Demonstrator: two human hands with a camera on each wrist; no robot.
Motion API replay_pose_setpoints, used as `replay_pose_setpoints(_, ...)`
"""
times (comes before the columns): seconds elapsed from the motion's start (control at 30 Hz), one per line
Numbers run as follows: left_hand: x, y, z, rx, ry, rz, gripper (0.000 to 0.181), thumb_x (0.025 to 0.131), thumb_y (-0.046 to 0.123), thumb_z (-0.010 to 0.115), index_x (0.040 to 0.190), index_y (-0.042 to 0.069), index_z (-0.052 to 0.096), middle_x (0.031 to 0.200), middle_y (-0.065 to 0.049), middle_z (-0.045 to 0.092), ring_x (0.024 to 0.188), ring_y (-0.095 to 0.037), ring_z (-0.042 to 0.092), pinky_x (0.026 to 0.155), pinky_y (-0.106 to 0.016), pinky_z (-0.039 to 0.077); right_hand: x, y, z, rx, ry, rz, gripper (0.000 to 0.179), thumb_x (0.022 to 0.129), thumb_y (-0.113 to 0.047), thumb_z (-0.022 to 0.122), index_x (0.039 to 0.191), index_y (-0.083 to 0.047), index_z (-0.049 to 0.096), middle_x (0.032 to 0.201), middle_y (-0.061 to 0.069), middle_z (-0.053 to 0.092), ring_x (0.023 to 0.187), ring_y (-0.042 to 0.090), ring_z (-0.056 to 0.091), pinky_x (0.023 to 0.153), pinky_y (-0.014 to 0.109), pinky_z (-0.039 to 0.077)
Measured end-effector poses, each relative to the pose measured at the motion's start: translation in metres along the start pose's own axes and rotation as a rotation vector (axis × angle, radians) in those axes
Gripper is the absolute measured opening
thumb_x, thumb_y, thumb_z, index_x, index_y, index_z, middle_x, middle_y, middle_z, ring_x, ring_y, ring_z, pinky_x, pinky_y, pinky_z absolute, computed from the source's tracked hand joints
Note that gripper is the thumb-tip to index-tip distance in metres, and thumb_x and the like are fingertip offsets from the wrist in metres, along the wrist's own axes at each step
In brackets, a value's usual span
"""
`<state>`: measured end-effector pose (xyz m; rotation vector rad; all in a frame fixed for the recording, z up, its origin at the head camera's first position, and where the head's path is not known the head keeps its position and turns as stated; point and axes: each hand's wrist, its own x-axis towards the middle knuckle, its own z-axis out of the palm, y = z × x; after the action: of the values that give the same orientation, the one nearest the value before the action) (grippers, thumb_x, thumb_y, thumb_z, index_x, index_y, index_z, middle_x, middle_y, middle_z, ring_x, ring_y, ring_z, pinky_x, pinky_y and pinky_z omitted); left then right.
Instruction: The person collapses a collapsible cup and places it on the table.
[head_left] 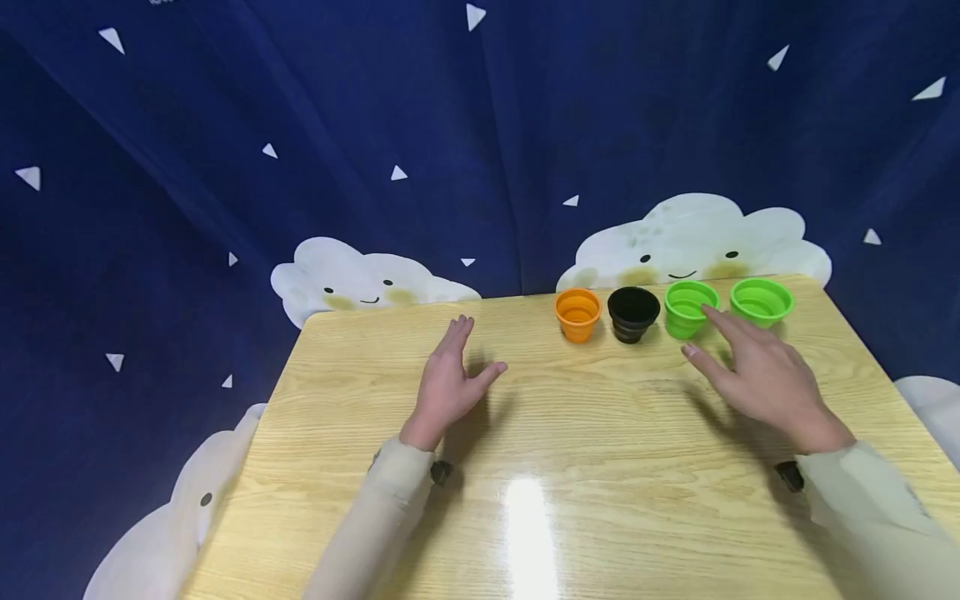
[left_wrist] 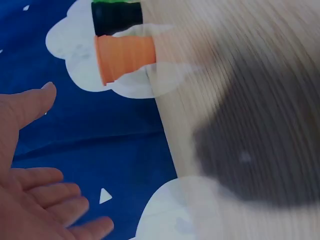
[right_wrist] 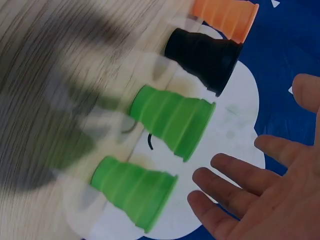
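Four collapsible cups would be several in a row along the table's back right: an orange cup [head_left: 577, 317], a black cup [head_left: 633, 315], a green cup [head_left: 684, 321] and another green cup [head_left: 762, 302] at the right end. All stand upright, mouths up. My right hand [head_left: 772, 379] hovers by the two green cups, fingers extended and holding nothing; in the right wrist view a gap shows between its fingertips and the green cup [right_wrist: 172, 122]. Left of the orange cup [left_wrist: 125, 57], my left hand [head_left: 450, 383] hangs over the table with straight fingers and nothing in it.
The pale wooden table [head_left: 600, 467] ends at a dark blue curtain [head_left: 450, 125] printed with white clouds and triangles. A bright light reflection [head_left: 529, 533] lies on the near part of the tabletop.
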<state>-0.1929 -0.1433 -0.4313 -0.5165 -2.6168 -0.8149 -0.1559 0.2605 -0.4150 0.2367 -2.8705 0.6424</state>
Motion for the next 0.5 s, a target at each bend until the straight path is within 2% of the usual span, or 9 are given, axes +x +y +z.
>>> replay_pose_setpoints(0.13,0.007,0.001,0.011,-0.106,0.036,-0.003,0.075,0.075,0.039,0.074,0.134,0.004,0.045,0.137,-0.011,0.041,0.127,-0.021,0.037,0.102,-0.035,0.034,0.005,-0.007,0.004,0.068,-0.009,0.026,0.072,0.088,-0.055,0.048,0.145,-0.019,0.026,0.136,0.026,0.037,0.119,0.048,0.035,0.084,0.067,0.030)
replay_pose_setpoints(0.3,0.015,0.004,0.025,-0.208,0.054,-0.032,0.069,0.072,0.037,0.077,0.130,0.010,0.051,0.132,-0.006,0.048,0.121,-0.017,0.044,0.093,-0.036,0.043,0.012,-0.013,0.013,0.141,0.023,0.041,0.069,0.087,-0.053,0.050,0.140,-0.011,0.036,0.122,0.023,0.051,0.106,0.042,0.050,0.076,0.060,0.039)
replay_pose_setpoints(0.4,0.019,0.006,0.033,-0.288,0.059,-0.078,0.067,0.071,0.034,0.079,0.129,0.016,0.052,0.130,0.000,0.051,0.118,-0.016,0.046,0.087,-0.038,0.048,0.017,-0.015,0.018,0.182,0.035,0.058,0.068,0.087,-0.053,0.052,0.137,-0.008,0.040,0.114,0.022,0.057,0.102,0.040,0.053,0.077,0.057,0.041)
replay_pose_setpoints(0.5,0.024,0.007,0.040,-0.375,0.060,-0.133,0.064,0.070,0.033,0.079,0.128,0.023,0.053,0.128,0.005,0.051,0.116,-0.018,0.049,0.086,-0.038,0.048,0.021,-0.018,0.023,0.217,0.027,0.079,0.069,0.086,-0.054,0.052,0.136,-0.008,0.040,0.112,0.022,0.058,0.101,0.040,0.054,0.078,0.056,0.042)
